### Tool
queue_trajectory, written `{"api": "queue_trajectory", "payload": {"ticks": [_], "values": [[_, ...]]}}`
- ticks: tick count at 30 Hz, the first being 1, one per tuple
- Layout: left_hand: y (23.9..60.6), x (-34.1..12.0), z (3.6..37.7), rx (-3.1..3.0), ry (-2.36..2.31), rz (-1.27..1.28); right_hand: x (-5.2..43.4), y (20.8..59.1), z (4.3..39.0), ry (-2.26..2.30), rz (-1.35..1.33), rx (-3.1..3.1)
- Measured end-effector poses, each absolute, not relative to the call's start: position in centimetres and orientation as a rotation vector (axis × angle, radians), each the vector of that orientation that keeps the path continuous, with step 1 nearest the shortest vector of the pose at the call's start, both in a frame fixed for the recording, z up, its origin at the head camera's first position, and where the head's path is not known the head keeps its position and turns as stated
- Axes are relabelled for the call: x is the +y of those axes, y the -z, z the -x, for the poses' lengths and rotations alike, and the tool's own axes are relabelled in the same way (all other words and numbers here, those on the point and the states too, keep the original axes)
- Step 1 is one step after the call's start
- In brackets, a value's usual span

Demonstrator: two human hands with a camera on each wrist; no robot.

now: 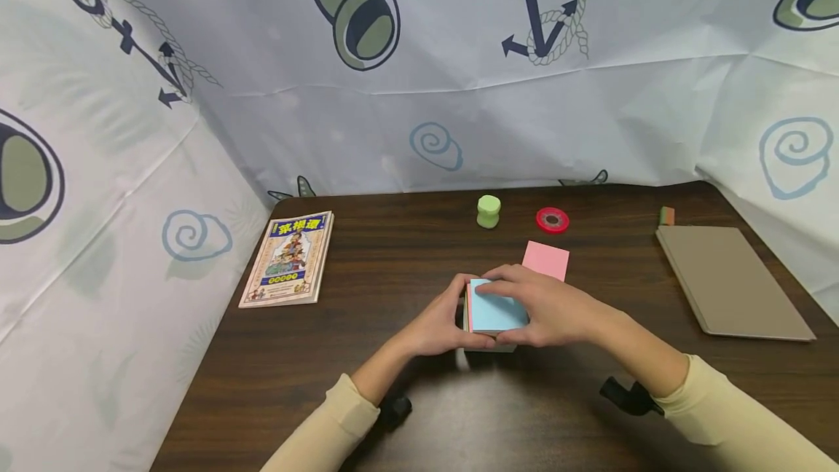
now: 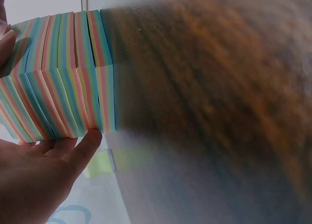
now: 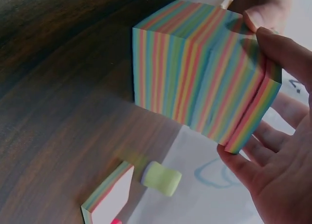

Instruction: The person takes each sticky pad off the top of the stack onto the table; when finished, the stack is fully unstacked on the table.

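On the dark wood-grain desk (image 1: 367, 253), the thick rainbow-striped block of sticky notes with a blue top sheet (image 1: 496, 306) sits clasped between both hands. The left hand (image 1: 438, 325) holds its near-left side, and the right hand (image 1: 550, 308) curls its fingers (image 3: 273, 48) over the top edge, apparently to part a layer. Next comes a clean lift toward the thin pink-topped pad (image 1: 546, 260) just beyond the right fingers.

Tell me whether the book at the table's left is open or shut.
Shut: the book lies flat with its cover facing up.
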State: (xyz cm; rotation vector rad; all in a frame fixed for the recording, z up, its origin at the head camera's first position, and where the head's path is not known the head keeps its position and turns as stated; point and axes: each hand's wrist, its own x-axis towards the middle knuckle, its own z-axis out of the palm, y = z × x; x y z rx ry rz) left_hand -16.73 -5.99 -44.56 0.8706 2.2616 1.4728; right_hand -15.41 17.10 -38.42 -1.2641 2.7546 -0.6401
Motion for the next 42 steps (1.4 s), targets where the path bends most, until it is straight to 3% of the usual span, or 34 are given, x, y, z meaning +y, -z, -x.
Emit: {"api": "queue_trajectory", "payload": {"ticks": [11, 24, 31, 42], "values": [[44.5, -5.9, 16.8, 2.319, -1.436, -0.856, 21.8, 36.5, 17.8, 0.734, 0.996, 2.854], [44.1, -5.9, 16.6, 2.322, -1.434, -0.826, 31.5, 42.2, 21.2, 0.669, 0.626, 2.934], [44.1, -5.9, 16.6, 2.334, -1.436, -0.841, 32.4, 44.4, 21.5, 0.673, 0.649, 2.911], [44.2, -5.9, 16.7, 2.328, -1.432, -0.839, 32.0, 44.7, 21.3, 0.663, 0.645, 2.883]]}}
